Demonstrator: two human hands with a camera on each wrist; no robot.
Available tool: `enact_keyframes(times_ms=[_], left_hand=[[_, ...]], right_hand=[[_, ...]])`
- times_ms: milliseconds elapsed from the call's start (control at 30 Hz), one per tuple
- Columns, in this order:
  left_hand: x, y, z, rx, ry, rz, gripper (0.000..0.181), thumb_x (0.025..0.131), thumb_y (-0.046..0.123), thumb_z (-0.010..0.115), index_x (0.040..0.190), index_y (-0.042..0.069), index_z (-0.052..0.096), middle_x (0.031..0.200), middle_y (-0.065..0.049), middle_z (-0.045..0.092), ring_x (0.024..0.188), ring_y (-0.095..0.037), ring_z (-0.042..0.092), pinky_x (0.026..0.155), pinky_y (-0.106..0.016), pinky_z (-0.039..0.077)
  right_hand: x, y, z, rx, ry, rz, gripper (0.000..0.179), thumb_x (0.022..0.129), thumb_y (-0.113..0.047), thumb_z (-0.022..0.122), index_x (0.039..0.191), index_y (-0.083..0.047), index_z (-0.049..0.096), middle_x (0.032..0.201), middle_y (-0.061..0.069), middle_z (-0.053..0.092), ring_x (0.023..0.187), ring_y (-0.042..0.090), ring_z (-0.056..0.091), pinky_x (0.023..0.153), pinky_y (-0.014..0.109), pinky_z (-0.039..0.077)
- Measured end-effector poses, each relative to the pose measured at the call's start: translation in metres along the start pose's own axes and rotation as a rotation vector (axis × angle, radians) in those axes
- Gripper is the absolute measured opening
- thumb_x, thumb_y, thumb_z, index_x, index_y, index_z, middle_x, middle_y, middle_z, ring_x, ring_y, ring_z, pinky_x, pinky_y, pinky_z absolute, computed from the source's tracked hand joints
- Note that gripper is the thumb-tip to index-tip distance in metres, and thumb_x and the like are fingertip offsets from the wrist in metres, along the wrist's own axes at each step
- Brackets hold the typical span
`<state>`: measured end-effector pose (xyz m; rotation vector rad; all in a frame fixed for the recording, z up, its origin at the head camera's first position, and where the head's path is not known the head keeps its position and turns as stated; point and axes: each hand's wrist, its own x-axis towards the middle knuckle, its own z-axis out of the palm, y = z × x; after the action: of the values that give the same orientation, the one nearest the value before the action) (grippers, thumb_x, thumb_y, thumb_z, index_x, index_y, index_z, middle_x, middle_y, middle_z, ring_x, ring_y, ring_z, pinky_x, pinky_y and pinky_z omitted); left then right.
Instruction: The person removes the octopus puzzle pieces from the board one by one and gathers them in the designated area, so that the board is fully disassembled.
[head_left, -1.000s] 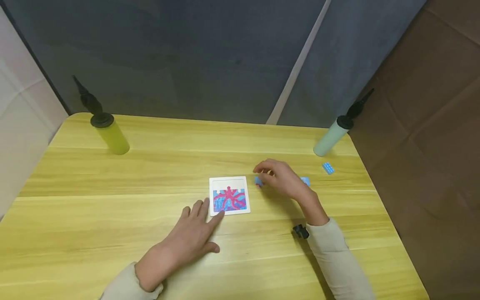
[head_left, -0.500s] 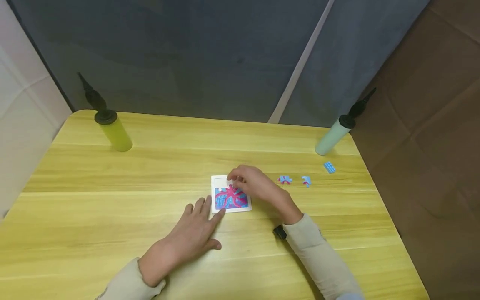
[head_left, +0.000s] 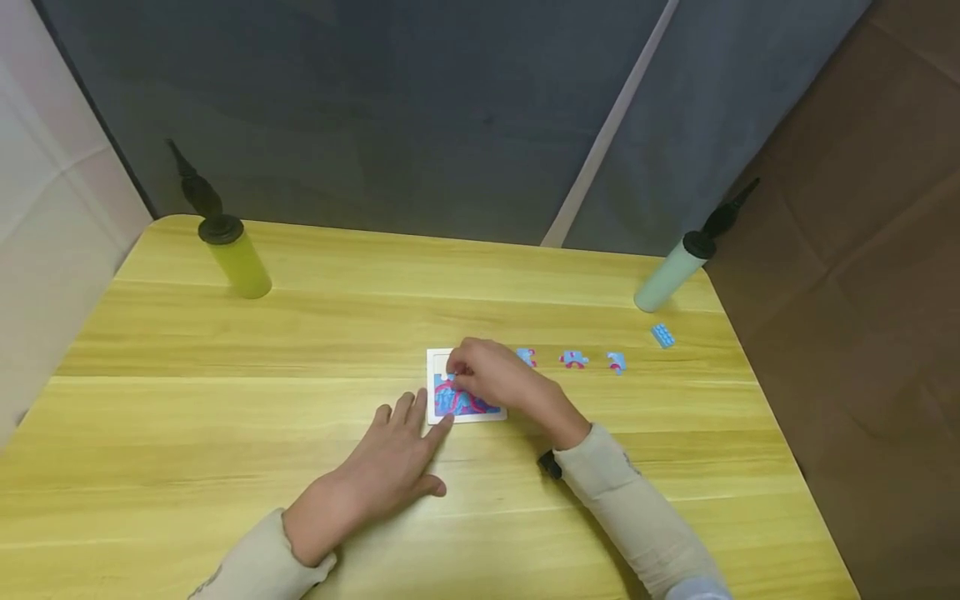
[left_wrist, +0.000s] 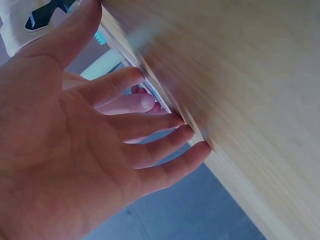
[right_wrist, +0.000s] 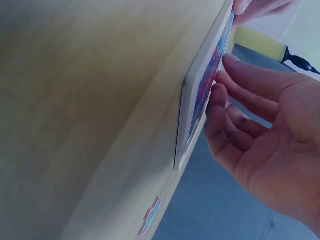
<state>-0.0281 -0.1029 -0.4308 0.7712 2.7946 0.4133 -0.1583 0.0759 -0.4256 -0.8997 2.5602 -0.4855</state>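
A white puzzle tray [head_left: 429,408] lies on the table, its lower part filled with a pink octopus on blue. My left hand [head_left: 378,467] is spread at the tray's lower left, index fingertip touching its front rim. In the left wrist view the left fingers [left_wrist: 165,175] are straight, tips down at the table. My right hand [head_left: 495,375] is over the tray's upper part and hides much of the picture. The right wrist view shows the bent right fingers [right_wrist: 217,107] and thumb at the picture's surface; whether a piece is between the fingertips is hidden.
Three loose puzzle pieces, left [head_left: 527,357], middle [head_left: 573,359] and right [head_left: 616,362], lie right of the tray. Beyond them is a blue toy brick [head_left: 663,335]. A yellow-green pump [head_left: 243,265] stands back left, a pale green pump [head_left: 670,277] back right.
My right hand has moved left from beside a loose piece to over the tray, uncovering the loose pieces. My left hand has stayed in place at the tray; the view has shifted slightly.
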Motion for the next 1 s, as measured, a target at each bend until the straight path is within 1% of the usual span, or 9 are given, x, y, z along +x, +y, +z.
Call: enact_keyframes(times_ms=[200,333,600,667,767,900,1000], left_hand=[[-0.0001,0.0002,0.0000,0.004,-0.005,-0.007,0.085,0.085,0.051,0.079,0.150,0.004,0.052,0.155,-0.042,0.036,0.141,-0.053,0.038,0.110,-0.067,0.039],[-0.0006,0.0002,0.0002,0.004,-0.006,-0.005,0.085,0.085,0.051,0.079,0.150,0.004,0.052,0.155,-0.042,0.036,0.141,-0.054,0.038,0.109,-0.068,0.039],[-0.0003,0.0004,-0.0005,-0.009,-0.002,-0.010,0.085,0.085,0.050,0.079,0.150,0.004,0.052,0.156,-0.042,0.034,0.143,-0.054,0.037,0.110,-0.068,0.038],[-0.0006,0.0004,-0.0004,-0.015,-0.008,-0.014,0.085,0.085,0.050,0.079,0.150,0.004,0.052,0.156,-0.042,0.034,0.143,-0.054,0.037,0.111,-0.068,0.038],[-0.0010,0.0004,0.0004,-0.020,-0.015,-0.017,0.085,0.085,0.050,0.079,0.150,0.004,0.052,0.157,-0.042,0.033,0.144,-0.054,0.036,0.112,-0.068,0.037],[-0.0011,0.0003,0.0009,-0.015,-0.006,-0.012,0.085,0.084,0.051,0.079,0.150,0.004,0.053,0.156,-0.041,0.034,0.143,-0.054,0.037,0.112,-0.068,0.037],[-0.0009,0.0003,0.0006,-0.011,-0.004,-0.010,0.085,0.084,0.051,0.079,0.150,0.004,0.053,0.156,-0.041,0.035,0.143,-0.054,0.037,0.112,-0.068,0.037]], right_hand=[[0.0012,-0.0010,0.0032,-0.004,-0.004,-0.016,0.011,0.099,-0.015,0.068,0.107,-0.009,0.073,0.105,0.003,0.070,0.091,0.014,0.061,0.084,0.030,0.055],[0.0002,-0.0005,0.0036,0.010,-0.005,-0.013,0.009,0.099,-0.015,0.068,0.107,-0.010,0.071,0.103,0.002,0.068,0.091,0.014,0.060,0.084,0.029,0.054],[-0.0002,0.0018,0.0013,0.081,0.005,-0.002,0.005,0.102,-0.017,0.064,0.104,-0.013,0.067,0.089,-0.004,0.065,0.080,0.013,0.057,0.076,0.028,0.050],[-0.0011,0.0025,0.0012,0.110,0.001,0.004,0.005,0.103,-0.017,0.063,0.104,-0.013,0.067,0.087,-0.004,0.066,0.078,0.012,0.057,0.076,0.027,0.050],[-0.0032,0.0036,0.0011,0.141,0.002,0.010,0.005,0.103,-0.017,0.063,0.104,-0.014,0.067,0.088,-0.004,0.068,0.079,0.011,0.059,0.078,0.027,0.052],[-0.0055,0.0052,-0.0005,0.167,0.032,0.009,0.005,0.103,-0.017,0.064,0.103,-0.015,0.068,0.094,-0.004,0.072,0.085,0.012,0.062,0.083,0.029,0.054],[-0.0071,0.0063,-0.0023,0.190,0.051,0.007,0.005,0.103,-0.017,0.064,0.102,-0.015,0.067,0.094,-0.003,0.072,0.084,0.013,0.062,0.082,0.030,0.054]])
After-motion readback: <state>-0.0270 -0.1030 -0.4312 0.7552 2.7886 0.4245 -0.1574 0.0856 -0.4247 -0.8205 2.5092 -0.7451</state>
